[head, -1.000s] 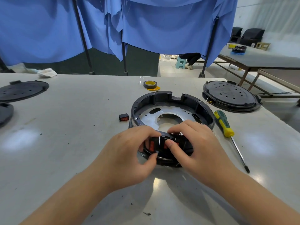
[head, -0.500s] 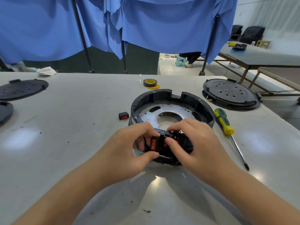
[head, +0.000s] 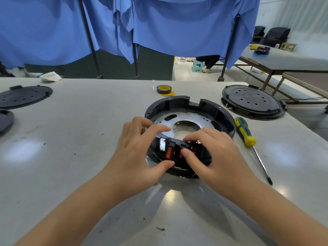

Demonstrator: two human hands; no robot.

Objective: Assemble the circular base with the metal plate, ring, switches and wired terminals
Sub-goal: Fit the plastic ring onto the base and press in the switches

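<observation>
1. Base (head: 191, 107), the black round one, sat on a pale grey table (head: 79, 139) with a few dark specks and some glare patches on it, a bit right of centre and close to the person.
2. Room-wise: blue cloth (head: 177, 23) hung on dark poles behind the table, with a dark green panel below it. Through a gap you could see a tiled floor, a small light-blue stool (head: 197, 66) and somebody's legs. Another long table (head: 292, 63) stood off to the right, with dark chairs behind it.
3. Other stuff on the table: a roll of black and yellow tape (head: 164, 89) just behind the base, a screwdriver (head: 248, 137) with a green and yellow handle just to its right, a black perforated disc (head: 253, 103) at back right, two more black discs (head: 23, 95) at the left edge, and a white rag (head: 51, 76) at the far left.
4. The base had a tall black rim with a notch at the back, a shiny metal plate (head: 193, 119) with a big centre hole lying inside, and two red switches (head: 169, 153) in its near wall.
5. Left hand (head: 140, 153) pinched the near wall, fingers curled over the top, thumb underneath the switches.
6. Right hand (head: 213, 153) gripped the same wall next to it, thumb pressing a red switch, fingers hooked over the rim.
</observation>
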